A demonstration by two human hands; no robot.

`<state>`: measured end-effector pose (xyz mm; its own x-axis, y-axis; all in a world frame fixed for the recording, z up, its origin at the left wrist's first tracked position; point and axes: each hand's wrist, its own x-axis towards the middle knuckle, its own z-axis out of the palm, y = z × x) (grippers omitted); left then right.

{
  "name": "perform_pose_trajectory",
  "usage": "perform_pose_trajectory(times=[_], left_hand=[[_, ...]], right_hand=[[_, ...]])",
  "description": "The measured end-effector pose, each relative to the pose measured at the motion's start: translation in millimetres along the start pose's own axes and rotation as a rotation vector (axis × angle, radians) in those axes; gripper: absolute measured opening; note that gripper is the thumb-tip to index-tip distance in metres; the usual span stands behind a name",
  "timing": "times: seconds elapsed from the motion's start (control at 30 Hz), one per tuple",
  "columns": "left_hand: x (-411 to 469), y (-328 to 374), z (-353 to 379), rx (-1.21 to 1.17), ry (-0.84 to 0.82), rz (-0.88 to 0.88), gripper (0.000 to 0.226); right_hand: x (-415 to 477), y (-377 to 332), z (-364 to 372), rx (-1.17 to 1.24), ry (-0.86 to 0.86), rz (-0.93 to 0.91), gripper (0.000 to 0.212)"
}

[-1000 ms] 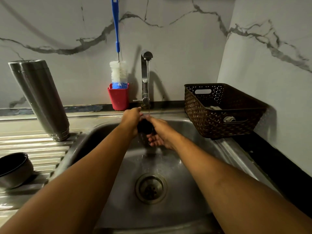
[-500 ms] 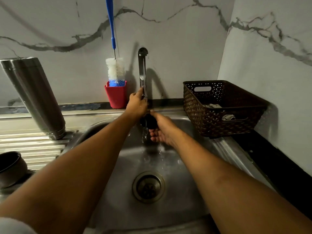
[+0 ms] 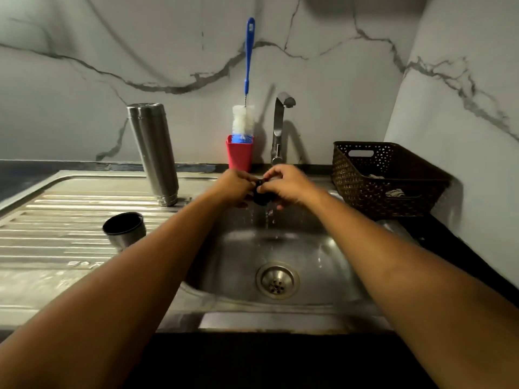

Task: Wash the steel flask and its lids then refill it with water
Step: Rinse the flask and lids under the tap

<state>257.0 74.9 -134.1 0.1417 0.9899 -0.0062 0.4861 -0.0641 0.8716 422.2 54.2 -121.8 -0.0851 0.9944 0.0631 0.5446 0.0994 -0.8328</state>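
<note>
Holding small dark lid point(image 3: 261, 196) in both hands over the sink point(image 3: 309, 262) basin, just in front of the tap point(image 3: 280, 122) base. L hand point(image 3: 234, 186) grips it from the left and R hand point(image 3: 286, 186) curls over its top and right side, fingers of both bent round it. Lid is mostly hidden btw the fingers, so can't tell which face is up. Water drips into the basin below the hands; no stream visible above them, so can't tell if the tap runs. Key relation for next move: steel flask point(image 3: 153, 153) is not in the basin but up on the ribbed draining surface point(image 3: 56, 220), to the left of the hands and well apart from them. Its long axis is upright w/ a slight lean in this view, and what looks like the mouth end is down. L hand is the nearer one; R hand would have to cross the body. Cup lid point(image 3: 125, 230) sits on the same surface, nearer the person than the flask, open mouth showing. Bottle brush point(image 3: 244, 119) stands in a red cup point(image 3: 240, 153) btw flask and tap. Basket point(image 3: 365, 186) is right of the basin. Judgement: rinse of small lid in hand; refill not yet begun. Likely next: set lid left, L hand reaching toward flask.
</note>
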Motion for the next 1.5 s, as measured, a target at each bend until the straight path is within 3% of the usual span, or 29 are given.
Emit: perform_pose_trajectory(times=[0.1,0.17,0.2,0.27,0.33,0.37,0.5,0.67,0.8,0.93,1.1,1.23,1.33,1.4,1.5], left_hand=[[-22,14,-9,-0.112,0.213,0.274,0.026],[-38,14,-8,-0.055,0.331,0.424,0.032],[-44,8,-5,0.04,0.345,0.418,0.033],[-52,-8,0,0.223,0.211,0.202,0.029],[-66,-22,-4,0.238,-0.033,-0.072,0.022],[-70,-25,-10,0.213,-0.051,-0.1,0.022],[-76,-9,-62,0.154,0.096,-0.009,0.021],[-80,-4,-134,0.268,0.232,-0.015,0.017],[-78,-39,-174,0.202,0.221,-0.13,0.023],[-85,-66,-183,0.01,0.215,-0.16,0.049],[-103,-70,-182,-0.022,0.196,-0.248,0.074],[-107,-75,-189,-0.04,0.178,-0.277,0.082],[-113,-83,-196,-0.036,0.19,-0.347,0.089],[-121,-85,-197,-0.036,0.174,-0.374,0.091],[-138,-80,-192,-0.061,0.141,-0.394,0.092]], right_hand=[[-11,-29,-6,-0.06,0.198,-0.216,0.027],[-22,-35,4,-0.119,0.39,-0.355,0.031],[-27,-31,14,-0.162,0.41,-0.359,0.032],[-39,-15,37,-0.212,0.244,-0.142,0.03],[-51,-7,53,-0.168,0.057,0.086,0.028],[-51,-8,57,-0.125,0.039,0.103,0.029],[-36,-48,66,0.05,0.038,0.011,0.032],[-26,-97,99,0.345,-0.039,0.005,0.02],[-14,-113,141,0.399,-0.14,0.089,0.04],[-5,-117,172,0.355,-0.229,0.143,0.051],[-1,-114,192,0.321,-0.284,0.19,0.066],[-5,-117,190,0.244,-0.233,0.169,0.062],[-13,-117,185,-0.002,-0.132,-0.008,0.047],[-23,-118,184,-0.065,-0.251,-0.074,0.042],[-42,-118,189,-0.1,-0.413,-0.076,0.051]])
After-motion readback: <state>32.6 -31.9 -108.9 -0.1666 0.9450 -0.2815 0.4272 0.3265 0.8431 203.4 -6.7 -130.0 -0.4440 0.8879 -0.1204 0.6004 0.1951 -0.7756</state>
